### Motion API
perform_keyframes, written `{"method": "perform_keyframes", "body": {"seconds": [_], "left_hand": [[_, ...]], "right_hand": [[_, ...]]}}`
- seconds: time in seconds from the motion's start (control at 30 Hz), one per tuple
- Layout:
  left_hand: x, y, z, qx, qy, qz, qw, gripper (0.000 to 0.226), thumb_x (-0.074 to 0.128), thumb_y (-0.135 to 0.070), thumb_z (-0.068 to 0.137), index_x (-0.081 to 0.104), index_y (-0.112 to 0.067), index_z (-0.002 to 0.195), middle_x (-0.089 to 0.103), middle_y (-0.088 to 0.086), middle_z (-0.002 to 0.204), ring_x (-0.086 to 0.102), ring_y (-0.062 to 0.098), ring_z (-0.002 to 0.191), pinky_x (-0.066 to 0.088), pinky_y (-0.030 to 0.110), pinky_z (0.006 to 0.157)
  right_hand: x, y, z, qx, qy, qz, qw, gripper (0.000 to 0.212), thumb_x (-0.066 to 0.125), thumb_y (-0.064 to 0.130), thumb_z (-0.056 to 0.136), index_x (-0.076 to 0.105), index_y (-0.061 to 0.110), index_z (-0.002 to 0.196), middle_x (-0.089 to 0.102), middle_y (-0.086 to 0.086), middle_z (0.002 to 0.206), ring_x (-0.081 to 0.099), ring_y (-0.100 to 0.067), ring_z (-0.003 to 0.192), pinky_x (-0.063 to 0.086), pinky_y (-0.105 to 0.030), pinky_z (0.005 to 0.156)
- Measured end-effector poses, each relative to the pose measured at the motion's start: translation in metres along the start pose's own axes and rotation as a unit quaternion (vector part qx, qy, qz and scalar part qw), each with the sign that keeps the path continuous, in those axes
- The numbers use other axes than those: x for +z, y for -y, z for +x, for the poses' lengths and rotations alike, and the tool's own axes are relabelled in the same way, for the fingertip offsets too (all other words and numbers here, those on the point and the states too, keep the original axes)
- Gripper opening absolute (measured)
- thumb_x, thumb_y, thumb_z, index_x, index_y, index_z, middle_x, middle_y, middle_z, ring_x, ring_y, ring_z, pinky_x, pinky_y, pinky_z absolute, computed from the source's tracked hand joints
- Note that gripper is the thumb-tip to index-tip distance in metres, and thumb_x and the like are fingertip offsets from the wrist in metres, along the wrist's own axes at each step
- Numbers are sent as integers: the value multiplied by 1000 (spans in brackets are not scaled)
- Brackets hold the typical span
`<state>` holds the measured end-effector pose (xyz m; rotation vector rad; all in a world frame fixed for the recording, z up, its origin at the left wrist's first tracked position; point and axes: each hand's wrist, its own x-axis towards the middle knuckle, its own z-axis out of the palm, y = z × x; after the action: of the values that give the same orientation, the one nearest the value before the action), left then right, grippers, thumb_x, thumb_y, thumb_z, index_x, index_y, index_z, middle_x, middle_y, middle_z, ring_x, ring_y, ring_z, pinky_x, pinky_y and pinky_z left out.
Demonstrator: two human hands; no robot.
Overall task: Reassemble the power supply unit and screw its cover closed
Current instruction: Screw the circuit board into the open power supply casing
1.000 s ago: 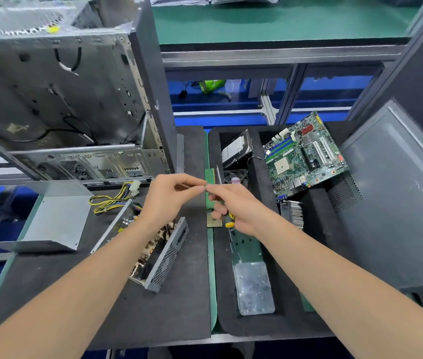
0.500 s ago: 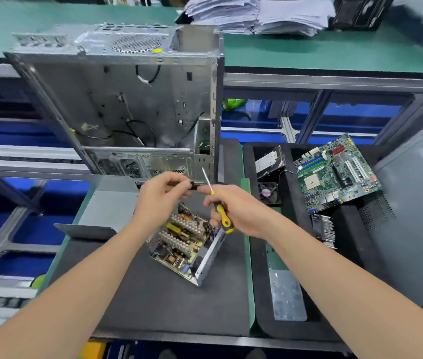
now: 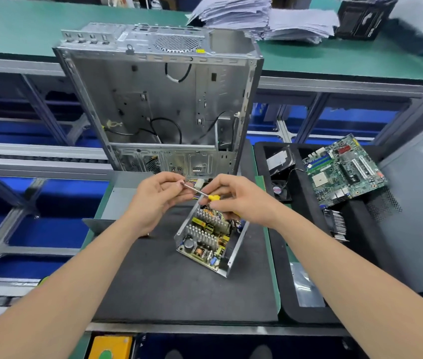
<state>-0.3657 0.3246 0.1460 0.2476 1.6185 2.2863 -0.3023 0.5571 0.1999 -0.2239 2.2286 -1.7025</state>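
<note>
The open power supply unit point(image 3: 209, 240) lies on the dark mat, its circuit board and heat sinks showing. Its grey metal cover point(image 3: 125, 196) lies to the left, partly behind my left hand. My right hand point(image 3: 238, 199) grips a yellow-handled screwdriver point(image 3: 206, 195) just above the unit's far end. The shaft points left and a little up. My left hand point(image 3: 156, 200) pinches the tip of that shaft between thumb and fingers. Whether a screw sits at the tip is hidden by the fingers.
An empty computer case point(image 3: 163, 99) stands open behind the mat. A black foam tray point(image 3: 306, 301) on the right holds a motherboard point(image 3: 345, 169), a hard drive point(image 3: 280, 160), a small fan point(image 3: 279, 189) and a plastic bag. A grey side panel point(image 3: 420, 203) leans at far right.
The view has shifted left and up, so the power supply now sits centred. The screwdriver has swung from pointing up to lying nearly level, with my left fingers still at its tip.
</note>
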Motion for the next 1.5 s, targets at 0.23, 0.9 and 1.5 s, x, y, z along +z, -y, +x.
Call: {"method": "perform_keyframes", "body": {"seconds": [0.23, 0.9, 1.5], "left_hand": [[-9, 0, -9, -1, 17, -18, 1000, 20, 67, -14, 91, 64, -1, 106, 76, 22, 98, 77, 30, 94, 61, 29, 84], [2, 34, -43, 69, -84, 324, 940, 12, 63, -21, 103, 69, -30, 97, 78, -11, 93, 74, 7, 90, 55, 29, 85], [7, 33, -58, 53, -16, 340, 939, 30, 61, -12, 101, 83, -32, 94, 70, -16, 116, 60, 6, 119, 45, 25, 95]], "right_hand": [[3, 4, -1, -7, -30, -48, 998, 22, 69, -1, 95, 66, 10, 115, 77, -4, 105, 61, -5, 64, 49, -20, 54], [-10, -14, 1, -20, -113, 109, 987, 9, 75, -2, 87, 67, 0, 85, 69, -34, 85, 75, -42, 74, 62, -37, 65], [-3, -9, -8, -32, -215, 64, 974, 22, 72, 17, 98, 58, 0, 104, 73, -22, 78, 74, -42, 68, 63, -44, 62]]}}
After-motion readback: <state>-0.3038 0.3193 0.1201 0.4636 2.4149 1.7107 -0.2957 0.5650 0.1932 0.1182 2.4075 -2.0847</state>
